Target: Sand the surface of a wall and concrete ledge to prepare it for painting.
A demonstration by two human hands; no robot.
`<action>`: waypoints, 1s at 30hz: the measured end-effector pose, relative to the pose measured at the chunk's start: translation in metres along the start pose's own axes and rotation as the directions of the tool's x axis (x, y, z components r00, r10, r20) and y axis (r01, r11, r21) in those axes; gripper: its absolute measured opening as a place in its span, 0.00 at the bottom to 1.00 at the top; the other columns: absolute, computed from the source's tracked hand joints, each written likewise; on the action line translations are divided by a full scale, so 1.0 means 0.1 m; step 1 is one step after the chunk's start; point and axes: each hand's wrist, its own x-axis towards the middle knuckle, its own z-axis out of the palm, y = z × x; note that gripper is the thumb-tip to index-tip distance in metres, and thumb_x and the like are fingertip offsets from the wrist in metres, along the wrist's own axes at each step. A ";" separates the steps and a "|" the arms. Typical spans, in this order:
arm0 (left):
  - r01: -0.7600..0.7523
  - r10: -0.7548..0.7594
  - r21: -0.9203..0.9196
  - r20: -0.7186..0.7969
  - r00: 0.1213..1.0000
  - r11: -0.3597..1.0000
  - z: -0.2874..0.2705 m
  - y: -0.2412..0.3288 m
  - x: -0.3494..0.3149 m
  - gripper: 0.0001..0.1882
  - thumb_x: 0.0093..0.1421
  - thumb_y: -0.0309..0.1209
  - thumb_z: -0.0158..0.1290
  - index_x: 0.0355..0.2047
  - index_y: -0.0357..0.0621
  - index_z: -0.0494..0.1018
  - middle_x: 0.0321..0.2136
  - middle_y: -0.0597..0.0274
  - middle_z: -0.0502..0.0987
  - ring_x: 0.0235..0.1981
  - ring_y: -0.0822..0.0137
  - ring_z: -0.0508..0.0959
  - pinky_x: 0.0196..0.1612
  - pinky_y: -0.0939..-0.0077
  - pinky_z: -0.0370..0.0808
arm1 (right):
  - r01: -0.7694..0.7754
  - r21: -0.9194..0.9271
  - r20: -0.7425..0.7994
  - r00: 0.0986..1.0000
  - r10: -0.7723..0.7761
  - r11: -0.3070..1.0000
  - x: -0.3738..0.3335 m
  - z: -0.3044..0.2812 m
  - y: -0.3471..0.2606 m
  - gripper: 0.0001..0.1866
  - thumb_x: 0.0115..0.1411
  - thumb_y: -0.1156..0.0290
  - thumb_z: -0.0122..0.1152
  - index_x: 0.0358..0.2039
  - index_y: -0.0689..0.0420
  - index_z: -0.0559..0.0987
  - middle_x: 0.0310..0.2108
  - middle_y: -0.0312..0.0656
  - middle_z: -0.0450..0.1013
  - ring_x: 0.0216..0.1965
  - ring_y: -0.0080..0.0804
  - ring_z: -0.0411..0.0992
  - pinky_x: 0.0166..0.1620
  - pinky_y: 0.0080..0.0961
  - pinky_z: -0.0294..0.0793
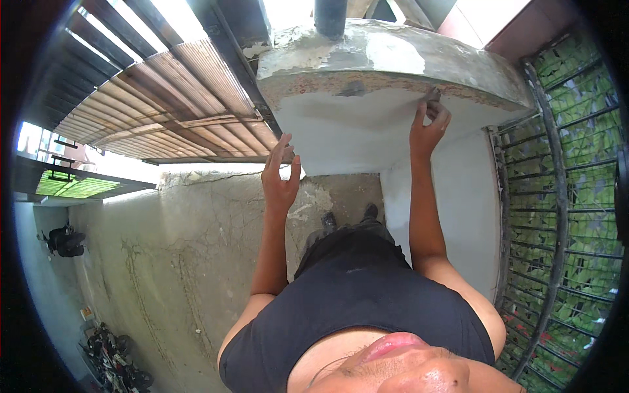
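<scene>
My right hand (430, 124) is raised to the worn lower edge (386, 84) of a plastered ledge, where bare reddish-brown material shows. Its fingers are bent in a pinch, and a small greyish thing (433, 94) shows at their tips against the edge; its kind is too small to make out. Off to the left, my left hand (280, 178) is held up with thumb and fingers apart and nothing in it. It is near the left side of the white wall face (347, 134), beside the slatted wooden gate; I cannot tell whether it touches either.
A slatted wooden gate (190, 98) stands at the left. Dark metal bars (560, 196) with green netting behind them run along the right. A dark post (330, 18) rises from the ledge. Motorcycles (111, 357) are parked at the lower left on the cracked concrete floor (157, 262).
</scene>
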 end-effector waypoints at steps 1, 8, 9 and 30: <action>-0.013 0.013 0.022 -0.001 1.000 1.000 0.00 0.00 -0.01 0.26 0.68 0.30 0.56 0.64 0.39 0.68 0.57 0.48 0.77 0.51 0.54 0.82 0.54 0.60 0.77 | -0.018 -0.005 0.012 1.000 0.018 1.000 0.03 0.00 0.05 0.15 0.68 0.67 0.62 0.48 0.64 0.73 0.46 0.50 0.68 0.49 0.43 0.71 0.49 0.38 0.74; 0.001 -0.001 0.048 -0.009 1.000 0.999 0.02 0.06 -0.01 0.26 0.67 0.28 0.56 0.65 0.40 0.67 0.57 0.50 0.77 0.52 0.55 0.81 0.54 0.60 0.77 | 0.033 -0.068 0.128 0.991 -0.024 0.997 -0.24 0.39 -0.14 0.19 0.69 0.67 0.55 0.54 0.67 0.73 0.55 0.61 0.69 0.53 0.59 0.70 0.55 0.49 0.71; -0.004 0.005 0.051 -0.011 1.000 0.999 0.03 0.07 -0.01 0.26 0.67 0.28 0.56 0.65 0.40 0.67 0.57 0.50 0.77 0.52 0.55 0.81 0.54 0.60 0.77 | 0.070 -0.025 0.178 0.982 -0.064 0.997 -0.27 0.42 -0.17 0.19 0.69 0.67 0.54 0.54 0.67 0.74 0.58 0.63 0.68 0.55 0.62 0.70 0.55 0.52 0.71; 0.097 -0.086 -0.048 0.192 0.978 0.994 0.43 -0.02 -0.26 0.29 0.65 0.28 0.58 0.66 0.45 0.67 0.56 0.52 0.78 0.50 0.56 0.81 0.54 0.62 0.75 | -0.999 -0.040 0.524 -0.027 0.851 -0.007 -2.34 0.18 1.97 0.26 0.71 0.45 0.51 0.49 0.57 0.75 0.36 0.38 0.70 0.31 0.31 0.71 0.37 0.33 0.69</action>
